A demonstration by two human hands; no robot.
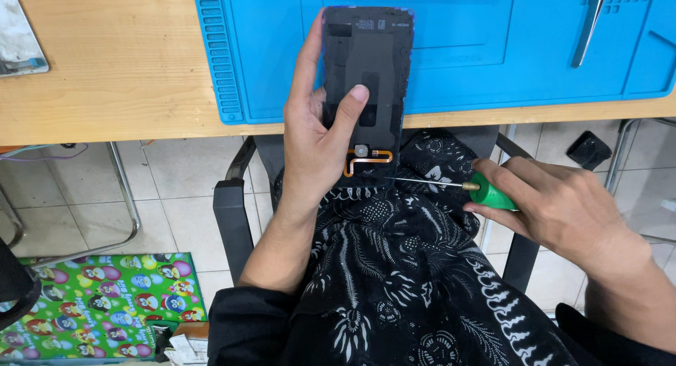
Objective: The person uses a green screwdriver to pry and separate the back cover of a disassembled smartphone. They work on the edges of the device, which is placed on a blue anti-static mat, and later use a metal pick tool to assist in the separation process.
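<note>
While the head camera looks down, two hands are in view, each one grasping one thing. The left hand [317, 144] holds one dark phone back panel [367, 77] upright over the edge of the desk [113, 70], with the thumb pressed on its inner face and the other fingers behind it, hidden. On the lower part of this panel there is one orange flex strip with a small round grey part [362, 154]. The right hand [556, 204] is closed around one screwdriver with a green handle [493, 192]; its thin metal shaft points left, and the tip is just beside the bottom edge of the panel, though I cannot tell if it touches. One blue work mat [451, 56] lies on the desk, cut off at the top and at the right. One pair of metal tweezers [590, 24] lies on the mat, partly out of view. A dark flat thing at the top edge is mostly cut off. A pale label near the top of the panel is too small to make out. Below on the floor lies one colourful green sheet with cartoon figures [98, 306].
</note>
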